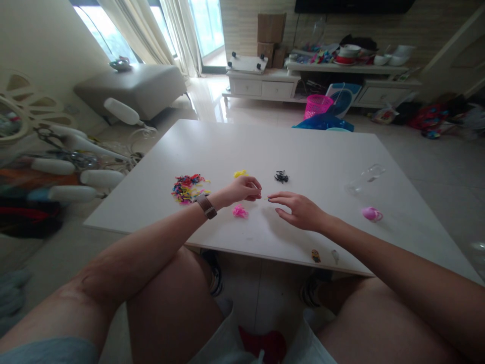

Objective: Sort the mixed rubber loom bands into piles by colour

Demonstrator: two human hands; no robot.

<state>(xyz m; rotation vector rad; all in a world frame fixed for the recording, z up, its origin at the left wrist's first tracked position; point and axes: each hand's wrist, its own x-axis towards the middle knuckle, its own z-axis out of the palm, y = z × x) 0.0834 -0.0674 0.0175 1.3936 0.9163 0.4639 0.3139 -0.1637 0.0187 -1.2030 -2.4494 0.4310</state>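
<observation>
My left hand [248, 189], with a brown watch [205, 206] on the wrist, is closed in a pinch over the middle of the white table; what it grips is too small to make out. Just right of it, my right hand [299, 208] has its fingers stretched forward and thumb apart, a tiny dark speck showing at the fingertips. Small thin pieces like little elastic bands lie in piles: a mixed-colour pile [185, 189] left of my left hand, a yellow pile [241, 173] behind it, a pink pile [240, 211] in front, and a black pile [281, 176] behind my right hand.
On the right of the white table [235, 141] lie a clear plastic container [373, 173] and a pink-purple rounded object [371, 214]. A small yellow-brown figure [316, 256] and a small pale item [335, 256] are near the front edge. Beyond stands a pink basket [317, 105].
</observation>
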